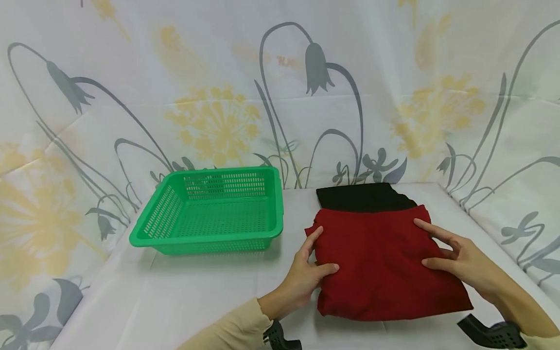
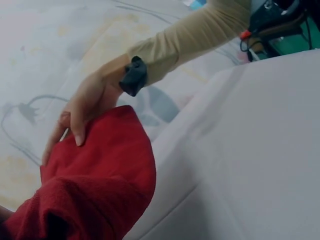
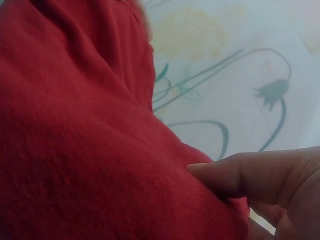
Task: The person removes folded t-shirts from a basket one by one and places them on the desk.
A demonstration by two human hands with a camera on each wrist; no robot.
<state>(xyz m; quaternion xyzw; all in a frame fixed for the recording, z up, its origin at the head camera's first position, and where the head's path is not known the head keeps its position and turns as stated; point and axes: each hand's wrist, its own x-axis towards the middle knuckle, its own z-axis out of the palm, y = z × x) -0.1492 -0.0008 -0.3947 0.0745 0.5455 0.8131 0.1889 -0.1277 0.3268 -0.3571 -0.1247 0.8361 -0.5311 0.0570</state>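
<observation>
A folded red cloth [image 1: 389,267], perhaps a garment, is held between both hands at the right of the head view. My left hand [image 1: 302,277] grips its left side, thumb on top and fingers along the edge. On the opposite side my right hand [image 1: 468,265] pinches the cloth, its thumb [image 3: 225,175] pressed on the fabric in the right wrist view. The left wrist view shows the cloth's drooping folds [image 2: 100,155] and the right hand [image 2: 90,102] across from it. Behind the red cloth lies a folded black cloth [image 1: 363,197], partly covered from view.
A green plastic basket [image 1: 205,245] with slotted walls stands to the left on the white-covered table [image 1: 197,296]; no contents show in it. A curtain with printed flowers [image 1: 218,121] rises behind the table and along its sides.
</observation>
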